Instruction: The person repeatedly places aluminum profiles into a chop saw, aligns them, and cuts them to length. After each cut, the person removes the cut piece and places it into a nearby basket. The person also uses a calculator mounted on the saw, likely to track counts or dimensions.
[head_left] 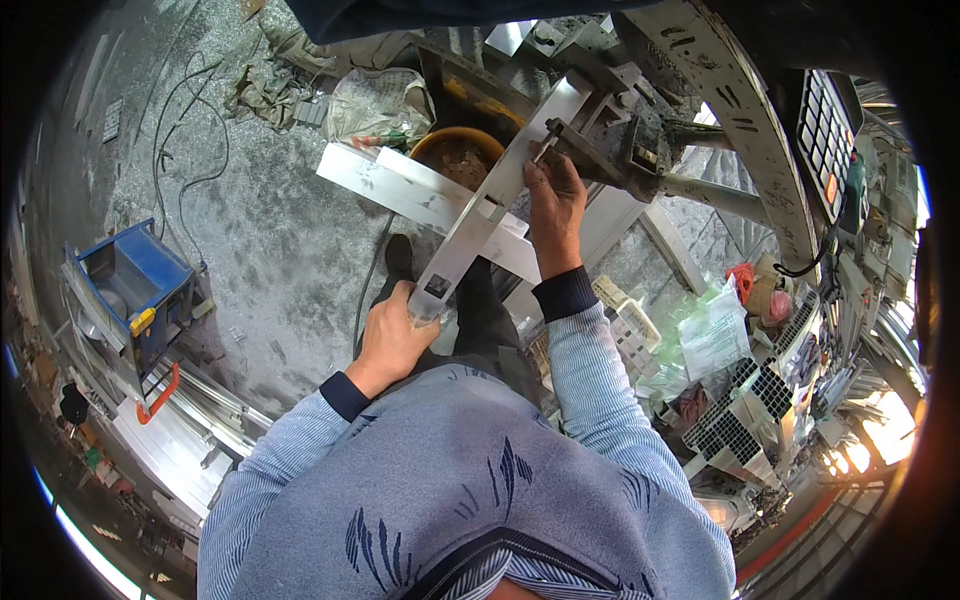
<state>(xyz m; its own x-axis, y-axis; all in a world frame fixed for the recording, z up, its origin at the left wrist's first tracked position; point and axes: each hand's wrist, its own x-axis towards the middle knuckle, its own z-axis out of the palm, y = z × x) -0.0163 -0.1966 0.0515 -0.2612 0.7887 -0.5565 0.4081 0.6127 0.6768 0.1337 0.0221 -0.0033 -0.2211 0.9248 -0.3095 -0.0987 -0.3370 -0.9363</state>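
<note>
A long silvery metal profile slants from near my legs up to a dark metal machine. My left hand is closed around its near end, beside a small square dark opening. At the far end, my right hand has its fingers bent around a short, thin metal rod at the profile's edge, close to the machine's dark bar. Which part of the rod lies in the fingers is partly hidden. Beneath this profile, a second wide, pale metal profile lies crosswise.
A round yellow-rimmed container with scraps stands behind the profiles. White sacks lie beside it. At left is a blue metal bin-like unit, with a cable on the floor. A keypad and plastic crates are at right.
</note>
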